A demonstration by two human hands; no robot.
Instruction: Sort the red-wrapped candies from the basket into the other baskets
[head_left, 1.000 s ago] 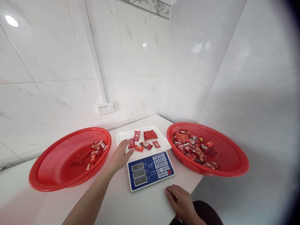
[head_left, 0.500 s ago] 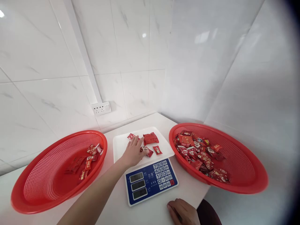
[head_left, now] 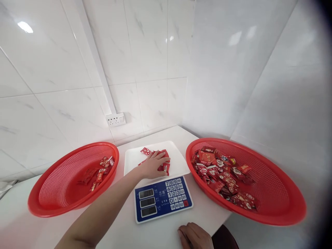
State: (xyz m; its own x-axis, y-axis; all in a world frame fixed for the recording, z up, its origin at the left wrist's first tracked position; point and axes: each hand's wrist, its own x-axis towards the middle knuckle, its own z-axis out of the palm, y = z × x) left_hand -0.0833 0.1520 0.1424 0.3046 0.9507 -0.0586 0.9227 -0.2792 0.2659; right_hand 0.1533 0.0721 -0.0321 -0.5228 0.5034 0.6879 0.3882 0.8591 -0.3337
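Observation:
My left hand (head_left: 153, 165) lies over the white weighing tray (head_left: 131, 157), fingers stretched across a bunch of small red wrapped sweets (head_left: 166, 167). The palm and fingers cover part of the bunch. Just above the hand lies a red-and-white wrapped sweet (head_left: 145, 151), and a bit of another red wrapper shows at its left side. Below the tray is the scale's blue panel (head_left: 163, 199) with number keys and three displays. My right hand (head_left: 195, 236) rests on the table near its front edge, fingers curled in, nothing seen in them.
To the left stands a red mesh basket (head_left: 52, 186) with several wrapped sweets inside. A fuller red basket (head_left: 280, 180) stands to the right, heaped with red packets. Behind the table are tiled walls and a socket (head_left: 116, 119).
My left hand has slid right over the tray, and the sweets there are now bunched together beneath it. My right hand stays resting on the table. The view has shifted slightly.

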